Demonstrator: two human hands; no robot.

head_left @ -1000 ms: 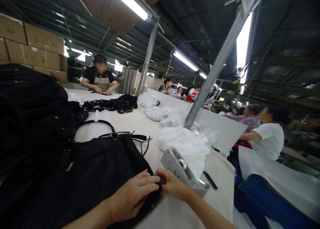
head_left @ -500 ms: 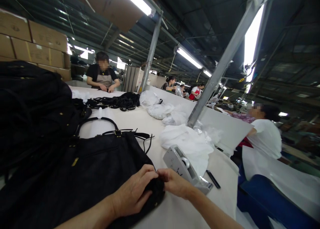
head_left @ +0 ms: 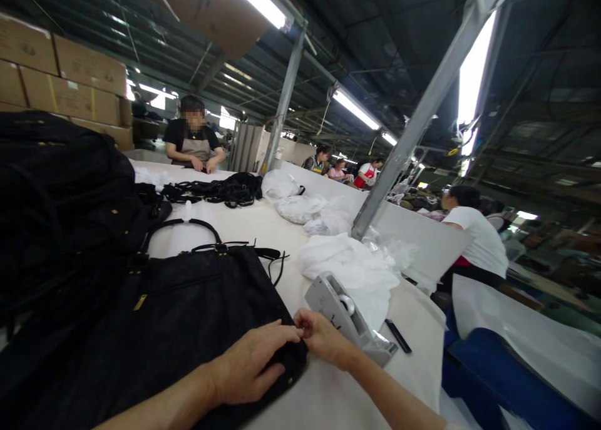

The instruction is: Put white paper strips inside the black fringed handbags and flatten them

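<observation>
A black handbag (head_left: 188, 317) lies flat on the white table, with a gold zip pull on its front and a looped handle at its top. My left hand (head_left: 251, 364) rests on the bag's near right corner, thumb apart and fingers stretched to the right. Just past the bag's edge, my right hand (head_left: 322, 339) is closed in a pinch that meets the left fingertips. What the pinch holds, if anything, is too small to make out. A grey tape dispenser (head_left: 340, 308) stands right behind my right hand.
Black bags (head_left: 61, 198) are heaped at the left. Black straps (head_left: 220, 189) and white plastic bags (head_left: 350, 261) lie farther back. A black cutter-like tool (head_left: 398, 336) sits near the table's right edge. A slanted metal post (head_left: 399, 148) rises behind. A co-worker (head_left: 195, 145) works across the table.
My left fingers have straightened from a curled grip on the bag's corner, which now lies flatter. My right hand stays pinched nearby. The co-worker at the right has leaned away.
</observation>
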